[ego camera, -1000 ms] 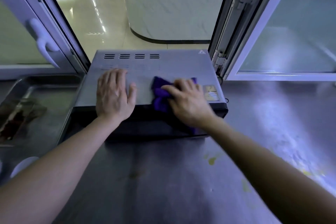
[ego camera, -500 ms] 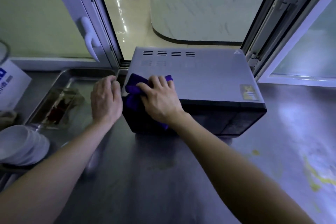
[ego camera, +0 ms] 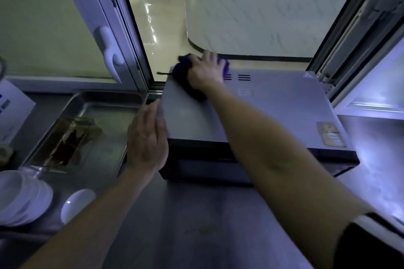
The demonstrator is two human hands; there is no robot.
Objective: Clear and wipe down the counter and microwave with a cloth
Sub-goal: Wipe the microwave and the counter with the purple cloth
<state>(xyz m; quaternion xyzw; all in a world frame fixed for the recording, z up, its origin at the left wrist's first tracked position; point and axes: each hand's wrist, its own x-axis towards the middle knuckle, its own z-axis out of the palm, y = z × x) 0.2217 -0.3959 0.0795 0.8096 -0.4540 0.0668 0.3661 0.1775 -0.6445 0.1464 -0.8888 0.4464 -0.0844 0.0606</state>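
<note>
A grey microwave stands on the steel counter in front of an open window. My right hand presses a purple cloth onto the microwave's top at its far left corner, partly covering the vent slots. Most of the cloth is hidden under the hand. My left hand lies flat with its fingers together against the microwave's near left edge and holds nothing.
A steel tray with brownish residue sits left of the microwave. Stacked white plates and a small white dish lie at the near left. A white box stands at the far left. Open window sashes flank the microwave.
My right hand slid the cloth from the microwave's near left corner to its far left corner. My left hand stayed at the left edge. The view has shifted.
</note>
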